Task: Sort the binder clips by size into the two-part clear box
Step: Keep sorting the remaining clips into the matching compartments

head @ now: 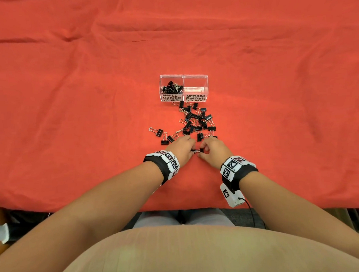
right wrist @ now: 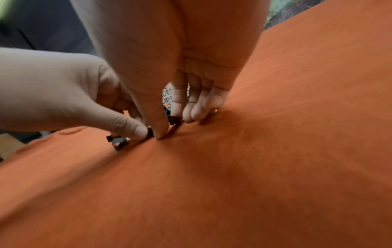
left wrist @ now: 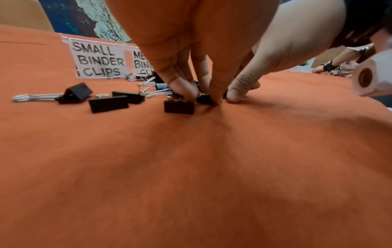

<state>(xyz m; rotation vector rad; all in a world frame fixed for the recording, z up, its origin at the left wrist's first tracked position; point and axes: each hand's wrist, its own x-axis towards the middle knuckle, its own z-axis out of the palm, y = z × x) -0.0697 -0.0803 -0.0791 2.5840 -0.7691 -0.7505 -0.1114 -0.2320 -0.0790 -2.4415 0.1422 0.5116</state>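
Observation:
The clear two-part box (head: 205,77) stands mid-table, labelled SMALL BINDER CLIPS on the left and MEDIUM BINDER CLIPS on the right. Several small black clips (head: 172,87) lie in the left part; the right part holds none. A loose heap of black binder clips (head: 196,120) spreads from the box toward me. Both hands meet at its near edge. My left hand (head: 192,150) (left wrist: 201,98) pinches a small black clip (left wrist: 204,99) against the cloth. My right hand (head: 203,151) (right wrist: 169,125) pinches another small clip (right wrist: 175,120) between thumb and forefinger, its thumb touching the left thumb.
Red cloth (head: 276,111) covers the whole table, wrinkled at the back. A few stray clips (head: 159,132) lie left of the heap, and one (left wrist: 179,106) sits just in front of my left fingers. The table's near edge (head: 116,209) runs by my lap.

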